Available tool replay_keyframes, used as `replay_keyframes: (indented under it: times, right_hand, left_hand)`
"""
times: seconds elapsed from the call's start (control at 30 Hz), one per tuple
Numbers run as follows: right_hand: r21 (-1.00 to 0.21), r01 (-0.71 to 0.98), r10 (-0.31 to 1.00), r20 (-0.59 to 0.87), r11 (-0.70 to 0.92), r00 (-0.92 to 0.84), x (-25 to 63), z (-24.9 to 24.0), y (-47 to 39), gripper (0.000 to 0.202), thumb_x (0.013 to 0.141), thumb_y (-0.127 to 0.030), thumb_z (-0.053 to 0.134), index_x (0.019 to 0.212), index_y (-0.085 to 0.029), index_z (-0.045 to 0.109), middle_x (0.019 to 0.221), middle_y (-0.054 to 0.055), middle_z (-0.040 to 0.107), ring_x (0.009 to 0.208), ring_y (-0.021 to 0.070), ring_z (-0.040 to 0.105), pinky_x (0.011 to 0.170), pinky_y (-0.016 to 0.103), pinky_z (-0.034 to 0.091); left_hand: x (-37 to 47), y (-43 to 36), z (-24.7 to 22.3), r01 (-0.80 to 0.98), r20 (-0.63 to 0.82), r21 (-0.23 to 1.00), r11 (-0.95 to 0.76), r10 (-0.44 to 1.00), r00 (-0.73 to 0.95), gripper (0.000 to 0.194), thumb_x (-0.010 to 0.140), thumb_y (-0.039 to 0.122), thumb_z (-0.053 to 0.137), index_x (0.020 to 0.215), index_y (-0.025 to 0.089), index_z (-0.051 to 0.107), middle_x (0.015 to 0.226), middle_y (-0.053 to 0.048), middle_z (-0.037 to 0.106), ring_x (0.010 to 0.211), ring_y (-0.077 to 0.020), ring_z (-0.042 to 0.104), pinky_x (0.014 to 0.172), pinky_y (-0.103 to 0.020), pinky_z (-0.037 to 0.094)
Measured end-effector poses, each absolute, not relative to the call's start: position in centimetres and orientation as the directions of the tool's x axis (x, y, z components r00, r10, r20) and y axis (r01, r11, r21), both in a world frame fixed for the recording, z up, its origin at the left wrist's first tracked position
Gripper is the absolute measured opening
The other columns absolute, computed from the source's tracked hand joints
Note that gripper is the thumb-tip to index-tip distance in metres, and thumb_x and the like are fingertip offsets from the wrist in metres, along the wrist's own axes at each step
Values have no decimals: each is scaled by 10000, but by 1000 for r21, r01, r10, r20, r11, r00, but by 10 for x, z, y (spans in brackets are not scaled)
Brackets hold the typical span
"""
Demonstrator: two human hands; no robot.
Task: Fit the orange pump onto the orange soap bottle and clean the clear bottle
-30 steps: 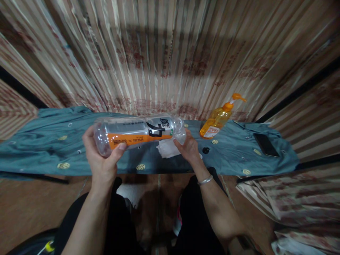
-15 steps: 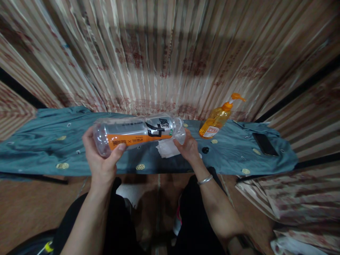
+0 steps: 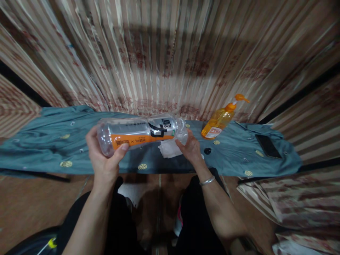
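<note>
A clear plastic bottle (image 3: 138,134) with a silver and orange label is held sideways above the cloth, its neck end to the right. My left hand (image 3: 106,156) wraps around the base end, thumb across the orange part of the label. At the other end, my right hand (image 3: 191,147) is closed on the clear neck end, which it partly hides. I see no liquid in the bottle. Below it, near my right fingers, a white tissue (image 3: 170,149) lies on the cloth. Just right of that hand sits a small black round piece (image 3: 207,151).
An orange pump bottle (image 3: 217,122) with yellow-orange liquid stands upright at the back right. Farther right lies a black phone (image 3: 268,146). A green patterned cloth (image 3: 79,156) covers the narrow table, and a striped curtain (image 3: 159,53) hangs behind it.
The whole view has shifted slightly, so the table and items sit a little farther right. Both hands keep their hold on the bottle, with hardly any movement relative to the table.
</note>
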State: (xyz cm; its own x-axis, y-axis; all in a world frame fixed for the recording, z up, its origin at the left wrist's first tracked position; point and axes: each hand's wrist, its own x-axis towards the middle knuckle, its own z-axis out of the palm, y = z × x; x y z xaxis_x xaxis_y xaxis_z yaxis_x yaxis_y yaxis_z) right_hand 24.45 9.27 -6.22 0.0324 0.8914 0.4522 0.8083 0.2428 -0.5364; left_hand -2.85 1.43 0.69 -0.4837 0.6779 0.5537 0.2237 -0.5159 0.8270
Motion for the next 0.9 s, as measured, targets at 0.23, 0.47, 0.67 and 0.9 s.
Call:
replay_keyframes:
  times: [0.23, 0.47, 0.67, 0.9]
  right_hand:
    - [-528, 808, 883, 469, 259, 23, 244, -61, 92, 581, 858, -311, 680, 1374, -120, 494, 1240, 193, 738, 1120, 325, 738, 958, 431, 596]
    - [-532, 816, 894, 446, 225, 44, 243, -60, 92, 598, 848, -329, 697, 1371, -115, 504, 1245, 202, 733, 1141, 323, 730, 967, 431, 594]
    - [-546, 804, 890, 453, 236, 46, 244, -59, 92, 598, 836, -326, 694, 1359, -104, 507, 1228, 202, 743, 1104, 329, 744, 953, 440, 599]
    - [-568, 789, 895, 442, 233, 53, 244, -57, 91, 590, 834, -325, 692, 1357, -115, 517, 1195, 197, 754, 1079, 329, 749, 924, 442, 603]
  left_hand:
    - [-31, 14, 3, 229, 589, 802, -551, 667, -457, 778, 644, 515, 895, 1301, 269, 558, 1292, -50, 625, 1166, -244, 632, 1056, -405, 493]
    - [-31, 13, 4, 245, 591, 803, -543, 674, -443, 738, 680, 510, 877, 1307, 286, 559, 1311, -54, 622, 1199, -255, 628, 1064, -411, 498]
    - [-31, 14, 1, 253, 591, 803, -539, 672, -446, 738, 679, 514, 877, 1308, 292, 562, 1309, -64, 621, 1199, -260, 635, 1078, -430, 497]
    - [-31, 14, -2, 255, 581, 812, -525, 685, -441, 742, 688, 529, 871, 1313, 296, 545, 1317, -80, 612, 1221, -275, 630, 1104, -454, 493]
